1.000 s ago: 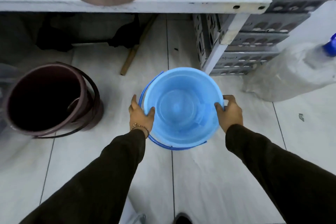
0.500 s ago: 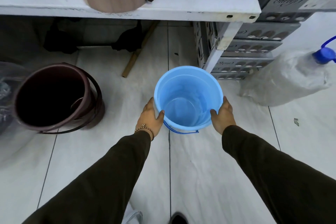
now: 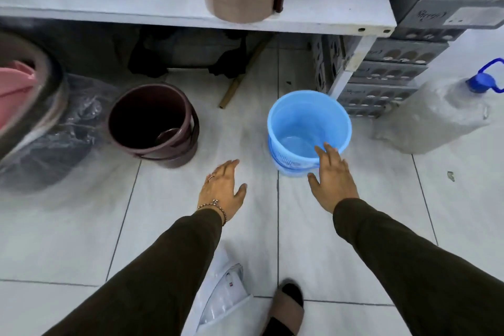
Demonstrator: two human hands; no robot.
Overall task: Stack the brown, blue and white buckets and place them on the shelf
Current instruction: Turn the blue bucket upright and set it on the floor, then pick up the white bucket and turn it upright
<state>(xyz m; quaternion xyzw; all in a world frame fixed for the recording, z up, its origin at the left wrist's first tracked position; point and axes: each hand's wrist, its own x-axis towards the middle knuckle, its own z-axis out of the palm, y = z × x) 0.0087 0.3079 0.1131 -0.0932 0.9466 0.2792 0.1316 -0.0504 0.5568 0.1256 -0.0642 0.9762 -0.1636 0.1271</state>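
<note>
While the pale tiled floor (image 3: 313, 240) is mostly bare up front, the blue bucket (image 3: 309, 128) stands upright near the shelf (image 3: 313, 5) leg, brown bucket (image 3: 154, 124) well apart to its left. Left hand (image 3: 222, 188) and right hand (image 3: 332, 176) are both spread, holding nothing.

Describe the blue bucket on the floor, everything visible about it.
The blue bucket is a round, light-blue pail of translucent-looking plastic, standing upright and open-topped on the white tiled floor, near the shelf's leg. It looks empty. A darker blue handle hangs folded down against its near side. The right hand, open, overlaps its near rim; actual contact cannot be told. The left hand is clear of it.
</note>
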